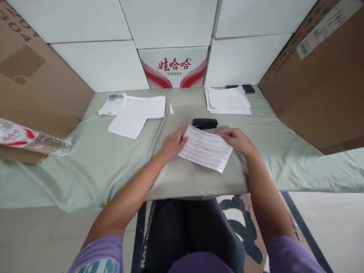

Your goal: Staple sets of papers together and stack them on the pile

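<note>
**Both hands steady a printed sheet on the cloth**

The left hand (172, 144) lies half-closed with its thumb pressing the near-left edge of the printed sheet (205, 148); the right hand (237, 139) pinches the far-right corner. Gripped at opposite ends, the paper likely stays flat and squared. It lies between the hands, skewed, white, covered in fine rows of print. Just beyond the fingertips sits a black stapler (204, 123); farther beyond the right hand rests a paper stack (228, 101), and loose sheets (133, 113) lie beyond the left.
</note>
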The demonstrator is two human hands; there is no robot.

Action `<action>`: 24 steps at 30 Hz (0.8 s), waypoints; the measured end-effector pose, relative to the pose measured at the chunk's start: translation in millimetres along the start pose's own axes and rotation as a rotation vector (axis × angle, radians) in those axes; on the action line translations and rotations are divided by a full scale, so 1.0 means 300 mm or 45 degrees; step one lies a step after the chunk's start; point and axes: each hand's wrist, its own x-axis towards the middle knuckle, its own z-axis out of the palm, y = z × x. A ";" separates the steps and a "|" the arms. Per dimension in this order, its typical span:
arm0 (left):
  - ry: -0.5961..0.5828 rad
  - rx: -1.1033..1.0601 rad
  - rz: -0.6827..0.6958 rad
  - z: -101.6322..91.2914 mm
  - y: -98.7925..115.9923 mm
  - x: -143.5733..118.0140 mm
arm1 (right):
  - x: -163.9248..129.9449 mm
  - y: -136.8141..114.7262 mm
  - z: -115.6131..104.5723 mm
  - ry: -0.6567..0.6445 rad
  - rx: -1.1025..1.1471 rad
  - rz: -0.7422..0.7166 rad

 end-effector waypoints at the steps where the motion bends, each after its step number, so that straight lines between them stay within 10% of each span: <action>1: 0.002 -0.012 0.018 0.000 -0.002 -0.001 | 0.000 0.003 -0.005 0.015 0.000 0.008; 11: -0.011 0.040 0.127 0.003 -0.004 -0.008 | -0.005 0.014 -0.043 -0.018 -0.111 0.082; 15: -0.027 0.068 0.132 0.004 0.000 -0.005 | -0.010 0.006 -0.039 0.225 -0.396 -0.093; 19: -0.051 0.099 0.126 0.006 0.000 -0.002 | -0.004 -0.108 -0.029 0.526 -0.568 -0.333; 24: -0.049 0.132 0.161 0.005 -0.003 -0.005 | 0.144 -0.288 0.030 0.365 -0.620 -0.472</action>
